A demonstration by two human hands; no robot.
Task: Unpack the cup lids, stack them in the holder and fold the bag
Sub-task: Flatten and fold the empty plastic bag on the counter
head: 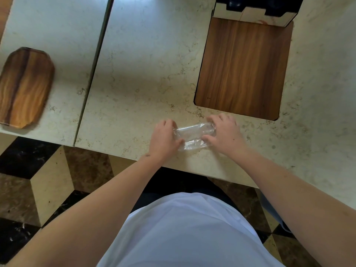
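Observation:
A clear plastic bag (193,136), folded into a small crumpled packet, lies on the marble counter (146,74) near its front edge. My left hand (164,138) presses on the bag's left end with fingers curled over it. My right hand (224,132) holds the bag's right end, fingers over its far edge and thumb on its near side. The holder (252,13), a white box with dark openings, stands at the far edge; dark shapes sit inside it, too cut off to identify. No loose lids are in view.
A wood-grain panel (242,68) is set into the counter in front of the holder. A wooden tray (24,87) lies on the left counter section, past a seam (92,72). A tiled floor (48,182) shows below the counter edge.

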